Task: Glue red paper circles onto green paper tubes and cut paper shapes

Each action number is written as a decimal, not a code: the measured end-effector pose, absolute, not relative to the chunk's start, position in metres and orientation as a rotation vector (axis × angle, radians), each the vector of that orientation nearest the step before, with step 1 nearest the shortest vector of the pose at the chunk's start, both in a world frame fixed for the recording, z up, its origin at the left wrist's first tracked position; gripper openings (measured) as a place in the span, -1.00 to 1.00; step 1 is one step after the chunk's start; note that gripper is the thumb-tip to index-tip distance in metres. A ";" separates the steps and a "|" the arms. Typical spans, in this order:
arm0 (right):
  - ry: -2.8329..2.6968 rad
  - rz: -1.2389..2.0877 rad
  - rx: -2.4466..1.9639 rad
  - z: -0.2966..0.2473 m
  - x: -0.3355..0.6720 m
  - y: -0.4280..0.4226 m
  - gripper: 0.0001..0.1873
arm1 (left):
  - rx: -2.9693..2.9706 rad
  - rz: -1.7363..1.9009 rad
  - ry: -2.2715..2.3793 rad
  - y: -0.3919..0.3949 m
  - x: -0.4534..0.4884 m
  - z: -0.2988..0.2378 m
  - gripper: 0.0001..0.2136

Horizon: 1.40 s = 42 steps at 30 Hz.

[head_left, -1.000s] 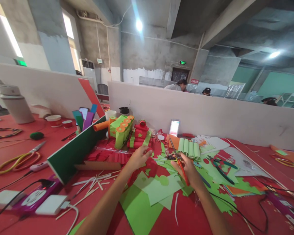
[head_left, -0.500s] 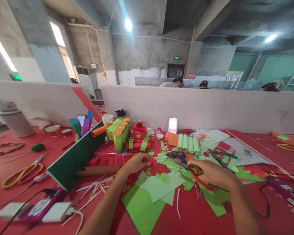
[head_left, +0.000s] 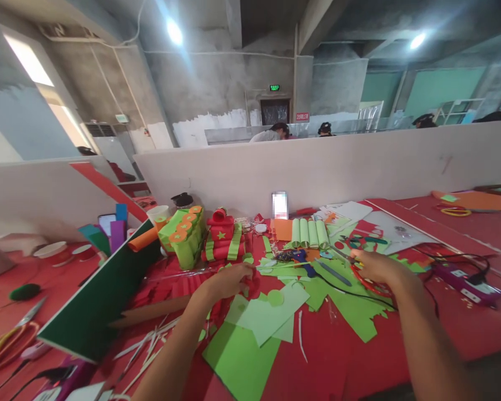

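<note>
My left hand (head_left: 229, 280) rests on the red table with its fingers closed on a piece of red paper (head_left: 250, 283), just in front of a red and green paper model (head_left: 222, 240). My right hand (head_left: 378, 267) lies further right, fingers wrapped round the red handles of a pair of scissors (head_left: 367, 281), whose blades point left over green paper scraps (head_left: 350, 309). Light green paper sheets (head_left: 267, 312) lie between the two hands.
A dark green board (head_left: 104, 295) stands at the left, with yellow-handled scissors (head_left: 8, 342) beyond it. Green paper rolls (head_left: 309, 233), a phone (head_left: 280, 205) and a glue gun (head_left: 294, 257) lie behind the hands. A purple power strip (head_left: 467, 284) with cables sits right. People sit behind the partition (head_left: 317, 167).
My right hand has carried the scissors to the right and lowered them over the green scraps. The left hand has stayed on the red paper. The view has swung left.
</note>
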State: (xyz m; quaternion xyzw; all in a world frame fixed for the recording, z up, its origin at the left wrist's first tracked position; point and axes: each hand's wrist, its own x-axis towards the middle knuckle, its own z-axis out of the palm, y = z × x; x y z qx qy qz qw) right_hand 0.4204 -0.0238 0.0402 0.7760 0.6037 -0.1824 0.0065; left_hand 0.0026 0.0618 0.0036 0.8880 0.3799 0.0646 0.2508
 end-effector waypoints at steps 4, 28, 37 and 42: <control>1.742 -0.609 2.477 0.032 0.421 -0.016 -0.51 | 2.438 0.066 0.945 0.072 0.008 0.013 -0.88; 2.934 -1.757 1.606 0.066 0.254 0.003 -0.11 | 1.678 1.052 0.897 0.032 -0.001 0.056 -0.68; 2.667 -2.271 1.958 0.006 0.221 0.024 -0.27 | 1.588 1.063 0.943 0.035 0.010 0.027 -0.61; 2.694 -2.415 1.945 -0.007 0.219 0.026 -0.47 | 1.700 0.953 0.838 0.034 0.016 0.022 -0.58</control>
